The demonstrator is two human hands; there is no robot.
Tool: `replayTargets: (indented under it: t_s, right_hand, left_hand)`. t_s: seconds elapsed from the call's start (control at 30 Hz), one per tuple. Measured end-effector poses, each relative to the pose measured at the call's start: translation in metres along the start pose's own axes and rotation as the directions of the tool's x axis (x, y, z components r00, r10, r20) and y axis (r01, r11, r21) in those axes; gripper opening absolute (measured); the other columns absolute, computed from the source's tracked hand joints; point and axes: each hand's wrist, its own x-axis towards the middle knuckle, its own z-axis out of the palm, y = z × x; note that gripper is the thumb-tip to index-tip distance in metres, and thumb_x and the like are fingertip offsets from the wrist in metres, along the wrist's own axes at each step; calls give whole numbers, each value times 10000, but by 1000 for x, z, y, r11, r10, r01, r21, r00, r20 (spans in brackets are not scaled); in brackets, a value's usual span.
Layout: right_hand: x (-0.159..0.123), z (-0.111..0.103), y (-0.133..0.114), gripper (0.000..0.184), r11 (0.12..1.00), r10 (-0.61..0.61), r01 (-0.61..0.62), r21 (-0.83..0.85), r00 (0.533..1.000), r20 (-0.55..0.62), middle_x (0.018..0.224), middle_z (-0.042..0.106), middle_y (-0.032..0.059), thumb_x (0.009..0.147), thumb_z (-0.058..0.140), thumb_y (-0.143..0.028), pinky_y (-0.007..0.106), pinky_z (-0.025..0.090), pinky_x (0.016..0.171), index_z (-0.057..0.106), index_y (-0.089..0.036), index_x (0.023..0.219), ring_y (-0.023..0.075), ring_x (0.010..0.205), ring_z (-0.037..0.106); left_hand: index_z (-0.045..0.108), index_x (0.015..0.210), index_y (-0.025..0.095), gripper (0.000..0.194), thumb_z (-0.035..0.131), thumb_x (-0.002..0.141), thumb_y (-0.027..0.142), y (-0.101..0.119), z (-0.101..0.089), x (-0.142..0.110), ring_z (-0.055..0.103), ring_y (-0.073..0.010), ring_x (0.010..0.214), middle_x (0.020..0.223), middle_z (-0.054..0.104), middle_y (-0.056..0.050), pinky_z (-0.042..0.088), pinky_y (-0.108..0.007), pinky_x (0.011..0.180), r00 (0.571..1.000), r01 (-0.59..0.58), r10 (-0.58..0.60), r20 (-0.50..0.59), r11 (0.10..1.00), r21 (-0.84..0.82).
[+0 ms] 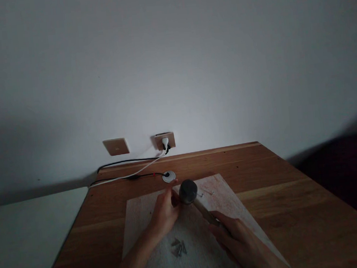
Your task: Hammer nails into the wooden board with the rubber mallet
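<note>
1. The mallet lay over the board, its dark head near 12 o'clock from the board's middle and its handle slanting away towards 4 or 5 o'clock
2. The right hand, at about 4 o'clock, had its fingers wrapped round the handle; that looked the sensible hold, with the weight probably gathered in the head and the shaft likely stiff and light
3. The head seemed dense, perhaps rubber, so it was unlikely to break; a loose wrist would probably have let it tip forward, and a firmer grip low on the handle would have steadied it
4. The left hand, at about 11 o'clock, had its fingers bent just beside the head; whether they pinched anything could not be told
5. The loose metal pieces lay in a small heap at about 7 o'clock, thin, hard and probably slippery, best picked up singly by fingertip at the middle
6. Two small fasteners showed near 1 o'clock on the board, which looked flat, rigid and best steadied by its edges
</note>
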Motion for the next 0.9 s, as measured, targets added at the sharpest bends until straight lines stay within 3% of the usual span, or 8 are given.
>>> replayTargets:
  t_s: [0.07, 0.23, 0.4, 0.5, 0.67, 0.8, 0.9]
  right_hand:
    - [0, 1, 0, 618, 1000, 2, -2, 4, 1000, 0, 740, 706, 23, 945, 528, -692, 287, 476, 525, 720, -217, 1290, 196, 589, 651]
    - [-1, -2, -2, 666, 1000, 3, -3, 21, 1000, -31, 973, 728, 93, 906, 567, -670, 322, 532, 676, 701, -170, 1324, 215, 734, 684]
    - [-5, -6, -13, 657, 996, 6, -7, 86, 1000, 6, 703, 602, -16, 951, 474, -648, 242, 388, 471, 640, -172, 1372, 152, 570, 571]
    - [-7, -6, -18, 623, 996, 1, -4, 92, 999, 32, 660, 541, -51, 960, 468, -633, 223, 331, 431, 640, -170, 1338, 116, 497, 496]
    - [-5, -5, -13, 648, 999, -6, 4, 43, 999, 39, 714, 617, -8, 951, 500, -655, 266, 449, 511, 668, -168, 1343, 171, 581, 597]
    - [-2, -4, -9, 675, 1000, -30, 30, 6, 999, 30, 787, 700, 37, 926, 527, -708, 310, 517, 654, 697, -190, 1324, 237, 739, 683]
    - [-2, -3, -11, 651, 999, -36, 36, -3, 998, 54, 696, 646, 2, 952, 492, -679, 290, 478, 587, 696, -185, 1324, 199, 632, 636]
  left_hand:
    - [633, 1333, 206, 624, 634, 739, 15, -1, 0, 0, 645, -153, 678, 781, 691, 36, 446, -245, 652, 1000, -2, 2, 13, 1000, -9]
    - [652, 1313, 210, 597, 643, 741, 39, 2, -2, 0, 656, -161, 696, 800, 700, 26, 460, -258, 672, 1000, 7, -7, 17, 1000, -5]
    - [655, 1274, 202, 497, 709, 783, 150, 11, -5, 0, 676, -183, 698, 775, 711, 24, 474, -274, 668, 997, 69, -68, 47, 997, -20]
    - [673, 1217, 200, 425, 708, 795, 169, 13, -5, 0, 682, -189, 709, 768, 711, 20, 482, -280, 679, 996, 72, -71, 52, 997, -19]
    - [634, 1329, 189, 617, 654, 726, 57, 4, -2, 1, 667, -175, 693, 771, 696, 31, 467, -262, 665, 999, 41, -40, 23, 999, -19]
    - [640, 1336, 170, 623, 641, 723, 56, 2, -2, 1, 650, -167, 678, 763, 692, 28, 453, -253, 655, 1000, 25, -25, 17, 1000, 6]
    - [649, 1325, 168, 598, 638, 735, 71, 5, -3, 1, 663, -175, 691, 775, 704, 19, 456, -254, 654, 999, 46, -46, 26, 999, 7]
